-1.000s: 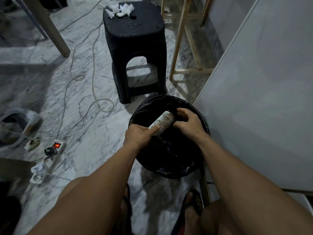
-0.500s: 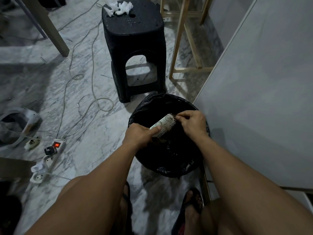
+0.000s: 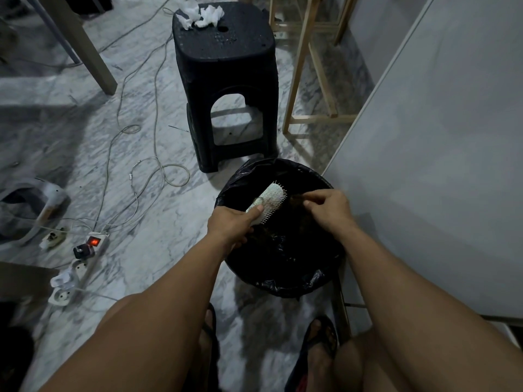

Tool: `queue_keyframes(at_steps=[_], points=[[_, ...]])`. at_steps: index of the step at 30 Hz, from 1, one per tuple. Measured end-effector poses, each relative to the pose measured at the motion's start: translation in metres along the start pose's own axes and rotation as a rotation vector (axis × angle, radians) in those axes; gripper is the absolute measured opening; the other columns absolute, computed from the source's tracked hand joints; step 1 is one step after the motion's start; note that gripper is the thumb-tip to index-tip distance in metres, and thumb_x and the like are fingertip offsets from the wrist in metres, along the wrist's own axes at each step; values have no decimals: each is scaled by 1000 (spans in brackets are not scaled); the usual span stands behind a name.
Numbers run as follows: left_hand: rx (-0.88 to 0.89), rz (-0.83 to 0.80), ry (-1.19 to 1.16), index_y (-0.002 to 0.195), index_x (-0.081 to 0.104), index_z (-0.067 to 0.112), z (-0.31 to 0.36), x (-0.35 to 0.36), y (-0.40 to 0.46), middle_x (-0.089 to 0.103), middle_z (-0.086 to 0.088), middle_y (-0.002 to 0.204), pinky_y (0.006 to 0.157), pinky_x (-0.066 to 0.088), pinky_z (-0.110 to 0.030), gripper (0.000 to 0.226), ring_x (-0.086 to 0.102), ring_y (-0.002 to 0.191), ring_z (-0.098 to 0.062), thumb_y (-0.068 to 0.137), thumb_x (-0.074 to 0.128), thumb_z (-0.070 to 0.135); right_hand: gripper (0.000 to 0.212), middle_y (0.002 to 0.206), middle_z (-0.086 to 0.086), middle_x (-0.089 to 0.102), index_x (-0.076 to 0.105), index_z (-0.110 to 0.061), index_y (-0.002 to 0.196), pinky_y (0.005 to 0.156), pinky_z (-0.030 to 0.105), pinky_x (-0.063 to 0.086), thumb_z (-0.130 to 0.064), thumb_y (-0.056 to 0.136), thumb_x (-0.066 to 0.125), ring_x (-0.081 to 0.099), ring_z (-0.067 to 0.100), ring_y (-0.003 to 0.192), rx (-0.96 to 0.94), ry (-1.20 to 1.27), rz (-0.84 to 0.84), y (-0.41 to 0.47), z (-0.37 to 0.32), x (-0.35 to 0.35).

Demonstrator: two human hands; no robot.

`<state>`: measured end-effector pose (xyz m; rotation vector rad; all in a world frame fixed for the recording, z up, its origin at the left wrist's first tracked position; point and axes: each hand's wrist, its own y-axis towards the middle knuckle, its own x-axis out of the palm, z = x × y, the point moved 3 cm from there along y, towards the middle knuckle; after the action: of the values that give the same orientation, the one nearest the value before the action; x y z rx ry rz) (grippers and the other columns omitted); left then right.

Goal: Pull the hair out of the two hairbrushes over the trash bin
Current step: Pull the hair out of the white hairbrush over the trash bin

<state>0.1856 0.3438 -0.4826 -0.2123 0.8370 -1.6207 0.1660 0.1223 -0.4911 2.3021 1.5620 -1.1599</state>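
text: none legible | labels/brands: none could be read | numbers/signs: none | hairbrush (image 3: 267,200): pale back bore no readable marking | power strip (image 3: 85,260): only a lit red switch showed, without readable lettering | stool (image 3: 226,52): plain black, no print

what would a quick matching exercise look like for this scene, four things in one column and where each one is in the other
Things:
1. hairbrush
2. crumpled tissues
3. power strip
4. clump of hair

Places:
A. on top of the black stool
B. pinched in the right hand, over the trash bin
C. on the marble floor, left of the bin
D. gripped by the left hand, over the bin

Pairs: 1-D, 2-A, 3-C, 4-B
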Motion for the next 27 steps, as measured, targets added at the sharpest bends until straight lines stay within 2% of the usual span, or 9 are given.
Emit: queue_keyframes(at_steps=[3,6,9,12,14,16,20,23,27], points=[[-31,-28,-21,80,75,2,1,2,-1,65,-8,64,54,47,-29,42,53,51,-21,77,78,44,43,101,0,75,71,-19,117,94,25,52,-11,75,77,70,12,89,-152,58,-99,-10,-18,6],[-54,-49,-37,86,74,-3,1,5,0,65,-9,66,54,46,-29,44,54,53,-22,77,79,39,47,103,-4,72,70,-22,118,88,25,55,-16,73,81,70,12,88,-237,92,-159,-19,-29,15],[-52,-79,-27,85,74,-3,3,6,-2,63,-8,62,53,46,-28,39,54,52,-20,78,79,35,39,105,-3,68,72,-20,114,84,21,53,-19,76,80,67,11,90,-269,56,-161,-25,-32,21],[-34,-102,0,83,76,-3,3,6,-3,62,-6,56,49,45,-25,37,53,48,-19,78,79,34,22,93,-5,66,78,-15,101,80,19,53,-16,79,78,67,12,86,-326,27,-100,-27,-35,24],[-24,-112,9,84,77,-2,3,6,-4,62,-5,56,49,45,-25,38,52,47,-18,77,80,34,14,89,-1,69,79,-14,93,78,24,54,-16,80,76,67,14,83,-346,-34,-37,-27,-37,24],[-22,-108,8,85,77,-2,3,6,-3,62,-6,57,49,45,-25,38,52,47,-18,76,81,35,11,90,3,71,79,-13,91,80,29,53,-15,81,74,66,18,85,-326,-76,12,-25,-37,23],[-23,-77,-1,87,77,-2,0,5,2,63,-6,60,47,43,-24,40,49,46,-18,75,81,37,10,91,7,74,78,-14,89,84,26,50,-13,83,69,67,22,88,-185,-56,108,-20,-31,14],[-22,-62,4,89,76,-5,-4,4,5,62,-7,61,45,41,-23,44,48,45,-19,74,82,36,13,87,8,74,76,-17,82,85,31,53,-12,84,65,67,26,87,-70,-58,166,-15,-22,9],[-8,5,34,80,74,-6,-6,3,7,63,-11,60,50,44,-27,47,50,44,-19,72,83,39,16,84,10,72,74,-15,80,75,25,45,-7,84,60,65,29,87,13,-70,228,-15,-17,7]])
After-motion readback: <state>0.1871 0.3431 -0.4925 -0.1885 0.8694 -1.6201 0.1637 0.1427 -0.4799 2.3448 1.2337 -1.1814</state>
